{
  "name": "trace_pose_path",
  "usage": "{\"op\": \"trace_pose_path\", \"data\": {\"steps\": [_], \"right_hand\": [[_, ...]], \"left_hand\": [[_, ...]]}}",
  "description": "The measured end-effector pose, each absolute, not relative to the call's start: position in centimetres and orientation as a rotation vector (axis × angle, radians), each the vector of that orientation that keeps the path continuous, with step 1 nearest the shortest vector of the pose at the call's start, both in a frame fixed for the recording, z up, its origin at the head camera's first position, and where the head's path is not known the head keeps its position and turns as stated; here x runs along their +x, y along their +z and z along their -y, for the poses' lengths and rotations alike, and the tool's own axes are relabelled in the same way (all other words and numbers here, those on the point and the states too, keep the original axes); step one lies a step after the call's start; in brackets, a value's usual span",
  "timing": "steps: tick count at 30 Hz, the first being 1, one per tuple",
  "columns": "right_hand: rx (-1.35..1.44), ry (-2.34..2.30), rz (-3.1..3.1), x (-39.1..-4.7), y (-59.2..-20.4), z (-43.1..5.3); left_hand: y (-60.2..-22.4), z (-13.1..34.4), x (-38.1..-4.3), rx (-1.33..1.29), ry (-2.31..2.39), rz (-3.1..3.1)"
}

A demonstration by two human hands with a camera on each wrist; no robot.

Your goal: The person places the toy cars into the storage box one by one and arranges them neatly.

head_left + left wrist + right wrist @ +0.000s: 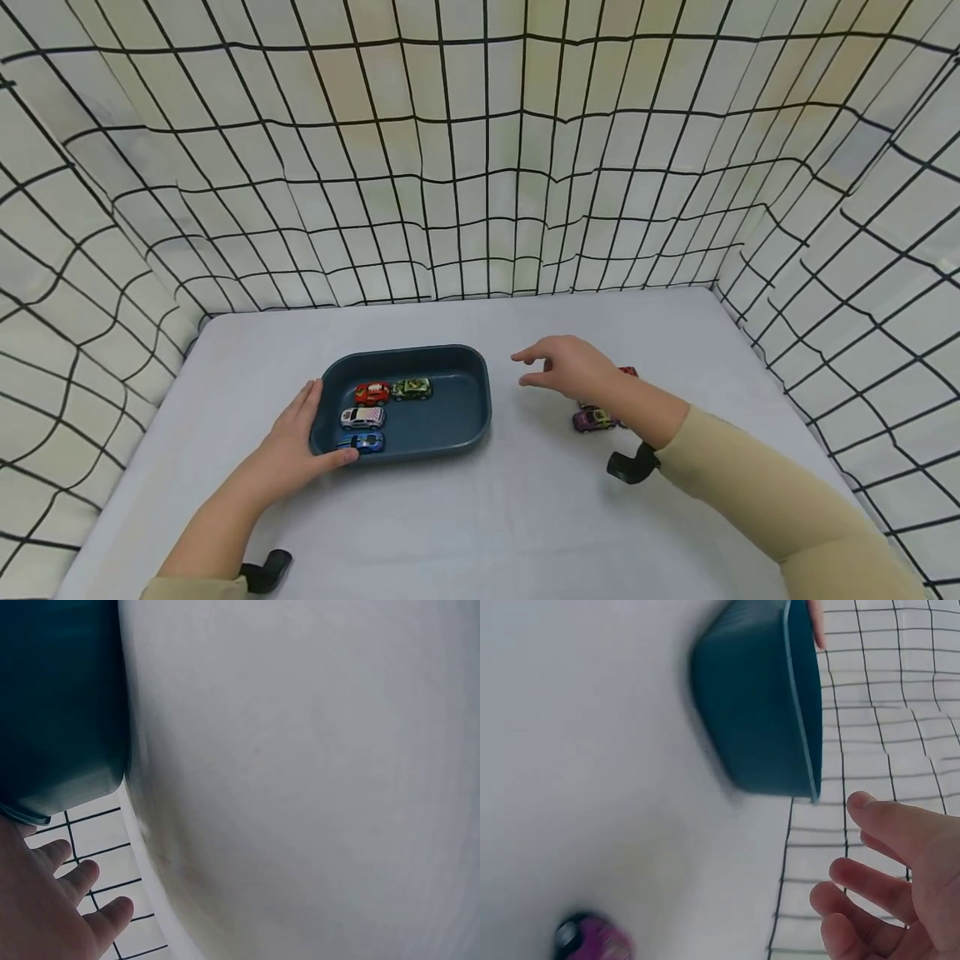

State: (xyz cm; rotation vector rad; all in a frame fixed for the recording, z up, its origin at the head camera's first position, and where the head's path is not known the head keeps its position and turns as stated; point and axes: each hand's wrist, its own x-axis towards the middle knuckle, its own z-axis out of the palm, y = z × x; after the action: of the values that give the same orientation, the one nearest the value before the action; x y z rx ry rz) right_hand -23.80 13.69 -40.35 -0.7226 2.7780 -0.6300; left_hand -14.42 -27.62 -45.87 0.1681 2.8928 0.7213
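Observation:
A dark blue tray [450,425] sits on the table, left of centre. Inside, toward its left end, are a red toy car [372,393], a green camouflage toy car [412,389], a white toy car [363,417] and a blue toy car [362,442]. My left hand [288,442] rests at the tray's left end, fingers extended along the outside and thumb at the near rim. My right hand [576,367] hovers right of the tray with nothing in it, fingers loosely bent and apart. Below its wrist lies a purple and yellow toy car [595,419].
A red toy car [628,371] shows partly behind the right forearm, which hides more of that group. White cloth walls with black netting [487,192] enclose the table [480,533] at the back and sides. Black wrist mounts [632,464] project from both forearms.

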Motion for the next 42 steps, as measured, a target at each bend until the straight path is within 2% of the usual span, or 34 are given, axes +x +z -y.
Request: {"op": "trace_pose_path", "data": {"steps": [9, 17, 42], "right_hand": [[-0.634, -0.613, -2.758, -23.2, -42.1, -19.9], [-0.618, -0.583, -2.69, -23.1, -42.8, -23.1], [-0.683, -0.281, -2.658, -24.8, -44.1, -23.7]], "left_hand": [[-46.0, 28.0, -14.3, 0.168, 0.738, -2.896], [-46.0, 28.1, -13.7, 0.152, 0.752, -2.88], [-45.7, 27.5, -14.3, 0.148, 0.75, -2.876]]}}
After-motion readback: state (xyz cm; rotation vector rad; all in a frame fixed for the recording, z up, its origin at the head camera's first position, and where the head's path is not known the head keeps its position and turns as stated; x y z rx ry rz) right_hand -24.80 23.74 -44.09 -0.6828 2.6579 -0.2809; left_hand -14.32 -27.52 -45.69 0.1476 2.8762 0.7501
